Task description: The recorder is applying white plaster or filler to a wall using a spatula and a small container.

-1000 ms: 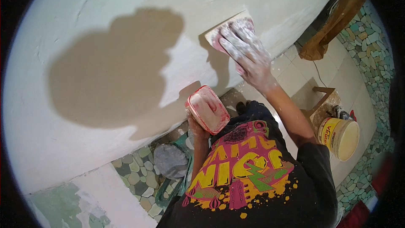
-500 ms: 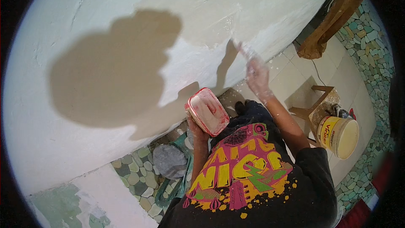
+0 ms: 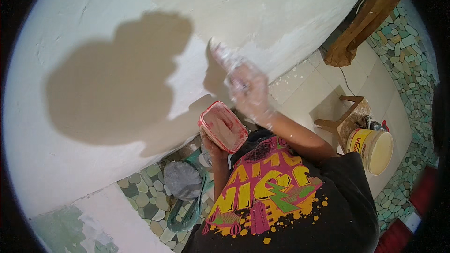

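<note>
My left hand (image 3: 213, 146) grips a rectangular plastic tub (image 3: 225, 147) with a red rim, tilted in front of my chest. Pale paste (image 3: 220, 126) coats its inside. My right hand (image 3: 251, 84), smeared white and a little blurred, is closed around a narrow white-smeared hand tool (image 3: 221, 52). The tool's tip is at or close to the pale wall (image 3: 197, 79); whether it touches I cannot tell, and its exact kind is hidden by paste and blur. A smooth beige coat (image 3: 276, 4) covers the wall's upper part, with whiter surface around it.
On the right, a small wooden stool (image 3: 349, 124) stands by a white bucket with a yellow label (image 3: 372, 150). A brown wooden post (image 3: 351, 42) rises at the far right. Below my left arm are a grey rounded lump (image 3: 183, 180) and a green plastic bag (image 3: 187, 215) on pebble-patterned flooring (image 3: 145, 206).
My right hand has swung left along the wall with the tool, nearer to the tub. The tub stays in my left hand; the whole view has shifted slightly.
</note>
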`<state>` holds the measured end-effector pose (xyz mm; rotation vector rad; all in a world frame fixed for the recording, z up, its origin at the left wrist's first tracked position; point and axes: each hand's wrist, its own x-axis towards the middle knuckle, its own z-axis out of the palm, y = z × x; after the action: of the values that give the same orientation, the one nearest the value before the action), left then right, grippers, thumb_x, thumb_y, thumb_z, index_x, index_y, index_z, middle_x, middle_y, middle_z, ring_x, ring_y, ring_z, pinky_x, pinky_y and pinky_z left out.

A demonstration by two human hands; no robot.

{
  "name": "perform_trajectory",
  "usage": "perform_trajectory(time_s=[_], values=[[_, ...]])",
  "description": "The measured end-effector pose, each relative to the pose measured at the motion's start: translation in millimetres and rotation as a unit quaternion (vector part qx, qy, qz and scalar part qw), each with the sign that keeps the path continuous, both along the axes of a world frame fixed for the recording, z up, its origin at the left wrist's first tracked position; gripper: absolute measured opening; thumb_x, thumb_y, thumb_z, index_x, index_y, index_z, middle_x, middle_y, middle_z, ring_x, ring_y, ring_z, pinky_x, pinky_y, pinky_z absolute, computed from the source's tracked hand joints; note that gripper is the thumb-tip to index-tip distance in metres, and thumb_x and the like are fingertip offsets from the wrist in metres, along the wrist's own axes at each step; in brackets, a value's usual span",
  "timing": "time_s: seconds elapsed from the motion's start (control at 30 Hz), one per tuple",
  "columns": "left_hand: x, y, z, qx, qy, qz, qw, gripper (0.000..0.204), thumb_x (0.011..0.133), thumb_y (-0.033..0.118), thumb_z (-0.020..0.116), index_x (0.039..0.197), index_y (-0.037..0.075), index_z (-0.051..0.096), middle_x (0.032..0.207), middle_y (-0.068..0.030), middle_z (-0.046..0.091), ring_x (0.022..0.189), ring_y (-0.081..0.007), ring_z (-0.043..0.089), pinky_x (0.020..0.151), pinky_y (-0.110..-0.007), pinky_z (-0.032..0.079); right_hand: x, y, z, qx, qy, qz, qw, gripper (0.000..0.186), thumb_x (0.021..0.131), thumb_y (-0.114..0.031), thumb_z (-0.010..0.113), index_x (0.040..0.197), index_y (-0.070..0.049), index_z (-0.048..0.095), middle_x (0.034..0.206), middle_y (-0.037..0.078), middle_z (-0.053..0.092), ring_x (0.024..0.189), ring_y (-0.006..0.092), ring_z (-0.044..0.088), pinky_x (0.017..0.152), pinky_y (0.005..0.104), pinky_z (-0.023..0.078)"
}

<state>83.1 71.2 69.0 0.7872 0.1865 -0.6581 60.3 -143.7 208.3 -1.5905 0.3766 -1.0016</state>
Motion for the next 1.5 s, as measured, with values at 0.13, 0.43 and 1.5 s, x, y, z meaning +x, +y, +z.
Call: perform_trajectory(time_s=[0.13, 0.43, 1.5], values=[[-3.4, -5.1, 11.2, -0.002, 0.011, -0.013, 1.000, 0.064, 0.098, 0.055, 0.042, 0.144, 0.010, 0.042, 0.139, -0.0126, 0.052, 0.123, -0.0315, 0.053, 0.104, -0.047, 0.045, 1.2, 2.5, 1.0, -0.099, -0.019, 0.046, 0.994, 0.046, 0.083, 0.000, 0.051, 0.127, -0.006, 0.063, 0.129, 0.012, 0.063, 0.121, 0.0291, 0.059, 0.105, 0.0398, 0.044], [3.6, -6.6, 6.2, -0.041, 0.009, -0.044, 0.998, 0.068, 0.097, 0.058, 0.045, 0.145, 0.010, 0.041, 0.144, -0.0119, 0.049, 0.129, -0.0297, 0.050, 0.108, -0.048, 0.042, -14.4, -117.6, 9.9, -0.468, 0.024, -0.173, 0.866, 0.055, 0.074, -0.008, 0.066, 0.129, -0.014, 0.063, 0.138, 0.007, 0.057, 0.129, 0.0284, 0.053, 0.110, 0.0449, 0.040], [-6.6, -40.0, 19.6, 0.072, -0.020, -0.043, 0.996, 0.067, 0.097, 0.059, 0.042, 0.143, 0.010, 0.043, 0.139, -0.0127, 0.052, 0.124, -0.0304, 0.053, 0.107, -0.047, 0.043, -13.5, -46.2, 37.7, -0.149, -0.022, -0.023, 0.988, 0.052, 0.075, 0.002, 0.057, 0.126, -0.006, 0.061, 0.123, 0.017, 0.061, 0.109, 0.0377, 0.060, 0.092, 0.0418, 0.050]])
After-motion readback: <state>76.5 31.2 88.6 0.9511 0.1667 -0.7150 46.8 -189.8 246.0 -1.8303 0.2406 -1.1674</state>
